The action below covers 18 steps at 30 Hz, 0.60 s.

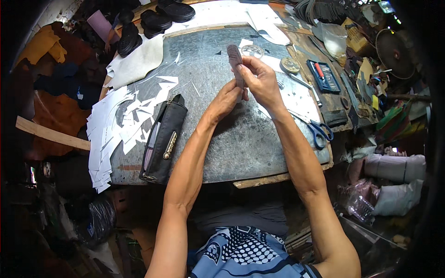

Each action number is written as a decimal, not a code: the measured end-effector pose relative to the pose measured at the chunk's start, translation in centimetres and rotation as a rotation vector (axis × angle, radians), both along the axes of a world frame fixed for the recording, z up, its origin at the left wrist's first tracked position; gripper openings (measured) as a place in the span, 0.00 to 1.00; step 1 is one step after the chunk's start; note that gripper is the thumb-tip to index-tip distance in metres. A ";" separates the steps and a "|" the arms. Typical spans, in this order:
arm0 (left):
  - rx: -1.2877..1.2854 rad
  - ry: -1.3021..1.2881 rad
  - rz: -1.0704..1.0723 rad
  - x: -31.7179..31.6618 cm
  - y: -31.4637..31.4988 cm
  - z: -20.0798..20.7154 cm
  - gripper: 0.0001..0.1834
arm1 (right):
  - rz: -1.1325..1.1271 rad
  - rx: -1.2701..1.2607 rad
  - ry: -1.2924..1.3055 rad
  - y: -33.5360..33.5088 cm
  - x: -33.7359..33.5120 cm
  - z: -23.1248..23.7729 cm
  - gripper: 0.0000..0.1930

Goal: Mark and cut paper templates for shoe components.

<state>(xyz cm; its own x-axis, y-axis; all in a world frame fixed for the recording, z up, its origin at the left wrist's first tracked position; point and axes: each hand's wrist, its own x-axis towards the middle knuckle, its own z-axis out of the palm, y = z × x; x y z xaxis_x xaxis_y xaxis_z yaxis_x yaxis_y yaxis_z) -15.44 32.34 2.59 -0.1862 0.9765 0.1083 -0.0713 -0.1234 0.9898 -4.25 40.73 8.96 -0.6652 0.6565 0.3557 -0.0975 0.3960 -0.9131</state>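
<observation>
Both my hands hold a narrow grey-brown strip of material (235, 56) upright over the grey metal worktop (250, 139). My right hand (260, 78) grips its middle from the right, fingers curled around it. My left hand (226, 98) pinches the strip's lower end from below. The strip's top end sticks up above my right fingers.
A black zip pouch (163, 139) lies left of my arms beside a heap of white paper offcuts (116, 129). Blue-handled scissors (320, 132), a blue tool case (323, 76), a round tin (290, 65) and a clear lid (252, 50) sit right. Black soles (157, 18) lie at the back.
</observation>
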 end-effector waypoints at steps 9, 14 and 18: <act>-0.074 0.014 0.053 1.5 0.1 2.2 0.15 | -0.283 0.275 -0.074 0.1 -0.5 -0.6 0.27; -0.090 -0.043 0.051 1.6 0.1 1.8 0.16 | -0.336 0.183 -0.067 0.1 -1.2 -1.0 0.18; -0.090 -0.085 0.035 1.8 0.0 2.0 0.15 | -0.338 0.181 -0.078 0.3 -0.9 -1.3 0.18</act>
